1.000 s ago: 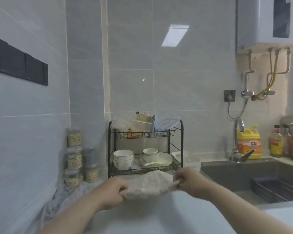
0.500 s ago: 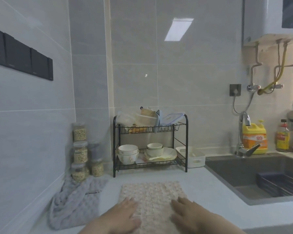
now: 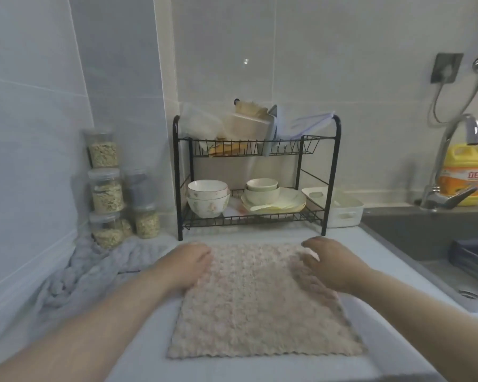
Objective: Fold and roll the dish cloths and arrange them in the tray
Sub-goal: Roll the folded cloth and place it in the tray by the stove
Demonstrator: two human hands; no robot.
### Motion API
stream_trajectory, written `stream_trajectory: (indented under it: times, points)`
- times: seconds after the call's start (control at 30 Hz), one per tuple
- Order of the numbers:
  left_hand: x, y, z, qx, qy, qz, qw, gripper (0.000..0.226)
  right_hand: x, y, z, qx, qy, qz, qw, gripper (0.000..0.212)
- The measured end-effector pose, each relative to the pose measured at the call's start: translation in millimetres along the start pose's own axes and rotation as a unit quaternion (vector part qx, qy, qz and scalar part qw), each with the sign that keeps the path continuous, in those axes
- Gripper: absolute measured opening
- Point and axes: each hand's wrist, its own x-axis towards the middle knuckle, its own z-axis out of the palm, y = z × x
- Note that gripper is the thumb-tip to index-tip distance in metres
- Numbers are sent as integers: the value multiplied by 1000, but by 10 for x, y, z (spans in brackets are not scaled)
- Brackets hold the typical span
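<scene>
Two far corners of the cloth (image 3: 260,307) carry my left grip (image 3: 189,263) at eleven o'clock, right grip (image 3: 332,264) at one; whether pinching, I cannot tell.

Glossy grey tiled walls (image 3: 315,64) meet in a corner at left. White counter (image 3: 384,255). Black two-tier wire rack (image 3: 178,188) at the back wall, bowls (image 3: 208,198) on the lower shelf. Stacked jars (image 3: 105,188) in the corner. Right: dark sink (image 3: 414,238), chrome faucet (image 3: 471,130), yellow bottle (image 3: 464,172), outlet (image 3: 447,68) above.
</scene>
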Motion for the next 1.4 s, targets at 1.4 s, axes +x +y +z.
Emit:
stream_trajectory:
  times: [1.4]
  points:
    - [-1358, 237, 288, -13, 29, -4, 999, 7, -1241, 155, 275, 152, 97, -73, 981, 7]
